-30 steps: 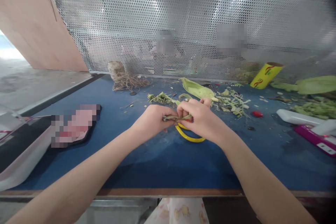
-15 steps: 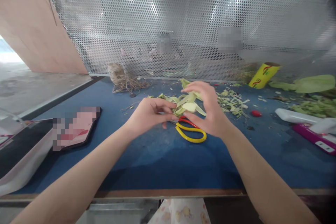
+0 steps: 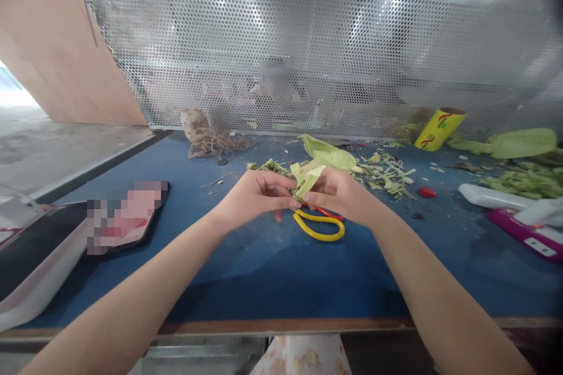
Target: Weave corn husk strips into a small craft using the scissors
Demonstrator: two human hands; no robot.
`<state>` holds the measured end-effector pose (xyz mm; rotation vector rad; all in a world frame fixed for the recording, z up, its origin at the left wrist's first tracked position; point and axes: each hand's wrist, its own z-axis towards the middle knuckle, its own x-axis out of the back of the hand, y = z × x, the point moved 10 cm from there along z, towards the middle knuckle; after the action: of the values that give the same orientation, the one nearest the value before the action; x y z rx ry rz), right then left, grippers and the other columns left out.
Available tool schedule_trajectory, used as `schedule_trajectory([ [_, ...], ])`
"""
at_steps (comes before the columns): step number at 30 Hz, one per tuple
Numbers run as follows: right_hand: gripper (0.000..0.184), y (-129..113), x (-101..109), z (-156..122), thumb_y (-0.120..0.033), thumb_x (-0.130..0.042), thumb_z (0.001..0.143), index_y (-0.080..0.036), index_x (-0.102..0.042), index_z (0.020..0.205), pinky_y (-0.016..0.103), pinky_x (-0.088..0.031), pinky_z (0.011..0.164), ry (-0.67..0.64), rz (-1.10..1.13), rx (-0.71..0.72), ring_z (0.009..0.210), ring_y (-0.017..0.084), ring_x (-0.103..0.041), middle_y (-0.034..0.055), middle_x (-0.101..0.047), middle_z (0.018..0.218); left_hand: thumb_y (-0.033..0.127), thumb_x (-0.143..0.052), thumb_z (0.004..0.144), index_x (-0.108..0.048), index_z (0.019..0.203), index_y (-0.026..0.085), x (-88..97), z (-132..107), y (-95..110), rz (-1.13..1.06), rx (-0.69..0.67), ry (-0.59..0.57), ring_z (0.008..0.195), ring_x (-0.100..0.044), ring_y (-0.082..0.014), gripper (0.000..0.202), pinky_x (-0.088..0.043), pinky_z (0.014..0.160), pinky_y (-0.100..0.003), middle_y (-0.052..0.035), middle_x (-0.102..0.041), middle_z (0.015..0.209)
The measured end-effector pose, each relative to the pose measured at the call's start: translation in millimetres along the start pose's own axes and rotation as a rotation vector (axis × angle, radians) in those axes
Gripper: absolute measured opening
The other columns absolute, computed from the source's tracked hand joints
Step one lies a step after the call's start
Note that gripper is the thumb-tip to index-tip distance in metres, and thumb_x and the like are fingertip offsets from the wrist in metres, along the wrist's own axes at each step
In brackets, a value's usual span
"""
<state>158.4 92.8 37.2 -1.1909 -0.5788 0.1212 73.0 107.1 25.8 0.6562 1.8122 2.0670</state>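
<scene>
Both hands meet near the table's middle around a folded pale green leaf piece (image 3: 307, 183). My left hand (image 3: 246, 199) pinches its base from the left, thumb and fingertips together. From the right, my right hand (image 3: 352, 194) grips the same piece, its fingers curled around the back and partly hidden. Just below the fingertips lie scissors with a yellow handle loop (image 3: 323, 237) and a red one; their blades are out of sight behind the hands. Beyond my right hand a broad green leaf (image 3: 329, 154) lies on the table.
Leaf scraps (image 3: 389, 173) litter the blue table (image 3: 264, 281), with a red tomato-like piece (image 3: 427, 192) beside them. Twine (image 3: 213, 143) lies at back left, a phone (image 3: 136, 211) nearer left. A yellow roll (image 3: 440, 129) and purple-and-white device (image 3: 523, 233) sit right. Perforated metal (image 3: 308, 29) closes the back.
My right hand has come down and closed on the leaf piece beside my left fingertips. A broad leaf now lies uncovered behind it. My left hand stays nearly in place.
</scene>
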Motion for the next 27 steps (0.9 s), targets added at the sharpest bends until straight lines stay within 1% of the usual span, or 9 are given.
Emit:
schedule_trajectory([
  [3,0.035,11,-1,3,-0.029,-0.067,0.067,-0.020,-0.050,0.097,0.030,-0.051,0.069,0.033,0.094,-0.056,0.077,0.016,-0.063,0.0014,-0.064,0.080,0.013,-0.067,0.063,-0.052,0.087,0.012,-3.2,0,0,0.033,0.004,-0.008,0.040,-0.055,-0.0076,0.028,-0.046,0.043,-0.020,0.0015,-0.065,0.058],
  [6,0.037,12,-9,6,-0.027,-0.069,0.065,-0.021,-0.052,0.098,0.030,-0.050,0.071,0.010,0.198,-0.050,0.073,0.015,-0.063,-0.0013,-0.064,0.074,0.012,-0.065,0.065,-0.034,0.087,0.019,-4.2,-1,4,0.036,-0.038,0.001,0.039,-0.055,-0.0071,0.039,-0.046,0.046,-0.020,0.0046,-0.065,0.056],
  [11,0.023,7,-15,6,-0.025,-0.068,0.066,-0.019,-0.060,0.087,0.026,-0.049,0.067,-0.007,0.259,-0.051,0.066,0.012,-0.061,-0.0027,-0.063,0.067,0.011,-0.063,0.066,-0.021,0.082,0.023,-2.0,-2,3,0.060,-0.036,0.030,0.034,-0.051,-0.0067,0.047,-0.042,0.042,-0.019,0.0069,-0.065,0.054],
  [13,0.015,9,-5,6,-0.024,-0.067,0.067,-0.018,-0.060,0.079,0.023,-0.047,0.059,0.076,0.264,-0.062,0.059,0.009,-0.058,-0.0028,-0.061,0.064,0.013,-0.065,0.066,-0.021,0.081,0.024,-1.9,-2,3,0.053,-0.034,0.034,0.038,-0.053,-0.0094,0.047,-0.039,0.037,-0.018,0.0068,-0.064,0.054],
  [16,0.011,13,25,3,-0.024,-0.066,0.068,-0.018,-0.058,0.073,0.018,-0.037,0.046,0.300,0.330,-0.045,0.045,0.004,-0.044,-0.0063,-0.051,0.054,0.016,-0.067,0.064,-0.023,0.080,0.024,1.2,-1,7,0.087,-0.053,0.050,0.044,-0.055,-0.0109,0.048,-0.038,0.038,-0.018,0.0071,-0.062,0.053],
  [20,0.010,17,53,-1,-0.023,-0.064,0.069,-0.018,-0.056,0.070,0.020,-0.032,0.043,0.452,0.434,0.001,0.040,0.003,-0.035,-0.0080,-0.043,0.046,0.022,-0.066,0.065,-0.028,0.079,0.023,11.1,-4,3,0.234,0.042,-0.005,0.047,-0.055,-0.0109,0.041,-0.039,0.042,-0.019,0.0062,-0.061,0.055],
  [23,0.015,18,53,0,-0.026,-0.067,0.066,-0.018,-0.055,0.071,0.020,-0.033,0.042,0.455,0.384,-0.022,0.041,0.004,-0.038,-0.0069,-0.047,0.046,0.026,-0.065,0.065,-0.037,0.079,0.021,10.3,-16,-13,0.417,0.242,-0.259,0.057,-0.060,-0.0146,0.033,-0.043,0.047,-0.022,0.0015,-0.065,0.064],
  [25,0.018,16,43,1,-0.029,-0.067,0.065,-0.018,-0.055,0.072,0.020,-0.035,0.044,0.410,0.312,-0.042,0.043,0.005,-0.042,-0.0059,-0.050,0.048,0.032,-0.066,0.064,-0.042,0.083,0.021,20.9,-20,-9,0.562,0.241,-0.270,0.060,-0.060,-0.0151,0.033,-0.042,0.050,-0.023,0.0004,-0.065,0.070],
  [27,0.017,11,29,3,-0.029,-0.066,0.067,-0.017,-0.056,0.073,0.021,-0.039,0.049,0.332,0.228,-0.053,0.047,0.006,-0.048,-0.0049,-0.052,0.051,0.036,-0.065,0.064,-0.048,0.090,0.022,27.8,-19,6,0.651,0.137,-0.186,0.081,-0.060,-0.0182,0.035,-0.045,0.060,-0.025,-0.0042,-0.064,0.096],
])
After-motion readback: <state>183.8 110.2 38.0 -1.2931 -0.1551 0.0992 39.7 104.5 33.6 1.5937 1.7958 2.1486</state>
